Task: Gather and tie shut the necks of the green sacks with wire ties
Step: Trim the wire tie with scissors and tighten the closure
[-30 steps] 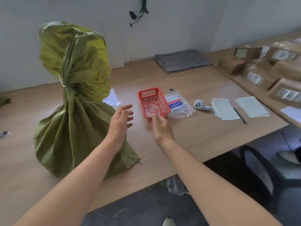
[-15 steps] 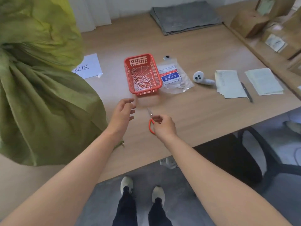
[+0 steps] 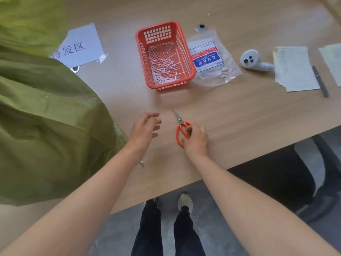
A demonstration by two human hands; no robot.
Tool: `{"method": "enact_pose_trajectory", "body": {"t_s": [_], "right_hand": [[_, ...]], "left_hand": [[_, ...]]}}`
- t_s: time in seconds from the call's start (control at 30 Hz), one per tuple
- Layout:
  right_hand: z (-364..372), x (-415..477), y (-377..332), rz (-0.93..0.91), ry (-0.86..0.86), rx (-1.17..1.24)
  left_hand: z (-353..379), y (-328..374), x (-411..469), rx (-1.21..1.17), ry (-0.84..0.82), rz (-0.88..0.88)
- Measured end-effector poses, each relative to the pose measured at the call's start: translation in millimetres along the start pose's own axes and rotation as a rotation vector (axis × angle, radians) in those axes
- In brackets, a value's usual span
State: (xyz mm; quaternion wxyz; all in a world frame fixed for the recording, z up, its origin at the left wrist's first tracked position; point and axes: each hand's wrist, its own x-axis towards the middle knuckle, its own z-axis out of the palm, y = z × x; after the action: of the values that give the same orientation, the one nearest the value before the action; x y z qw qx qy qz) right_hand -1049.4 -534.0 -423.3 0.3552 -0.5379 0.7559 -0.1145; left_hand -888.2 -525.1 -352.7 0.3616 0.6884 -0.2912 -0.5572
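The green sack [image 3: 46, 117] fills the left of the table [image 3: 249, 115], its bulge reaching the near edge. Its cloth is olive with broad creases, and its neck is out of view. Bare wood lies open between sack, basket and near edge. There the left hand [image 3: 144, 130] hovers just beside the sack, fingers apart, loosely bent, holding nothing. The right hand [image 3: 195, 139] grips the orange handles of scissors [image 3: 179, 120], blades together, pointing toward the red basket [image 3: 158, 34] of white ties [image 3: 164, 69]. A sheet [image 3: 81, 47] partly hidden by the sack reads "发区".
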Motion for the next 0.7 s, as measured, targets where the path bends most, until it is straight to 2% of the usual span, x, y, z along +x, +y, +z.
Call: {"method": "enact_pose_trajectory", "body": {"t_s": [0.17, 0.3, 0.37, 0.57, 0.7], "right_hand": [[5.3, 3.1, -11.5, 0.026, -0.019, -0.158], [-3.4, 0.6, -32.3, 0.06, -0.117, -0.071], [-8.0, -1.8, -44.0, 0.029, -0.15, 0.035], [-35.8, -21.5, -92.2, 0.031, -0.147, 0.655], [-62.6, -46.1, -122.3, -0.041, -0.235, 0.852]], "left_hand": [[-0.6, 8.8, 3.9, 0.003, -0.003, 0.012], [-7.2, 28.4, 0.2, 0.012, 0.018, 0.054], [-11.9, 39.5, -4.9, 0.01, 0.033, 0.086], [-26.1, 77.0, -37.2, -0.032, 0.077, 0.189], [-36.0, 101.5, -65.1, -0.079, 0.123, 0.261]]}}
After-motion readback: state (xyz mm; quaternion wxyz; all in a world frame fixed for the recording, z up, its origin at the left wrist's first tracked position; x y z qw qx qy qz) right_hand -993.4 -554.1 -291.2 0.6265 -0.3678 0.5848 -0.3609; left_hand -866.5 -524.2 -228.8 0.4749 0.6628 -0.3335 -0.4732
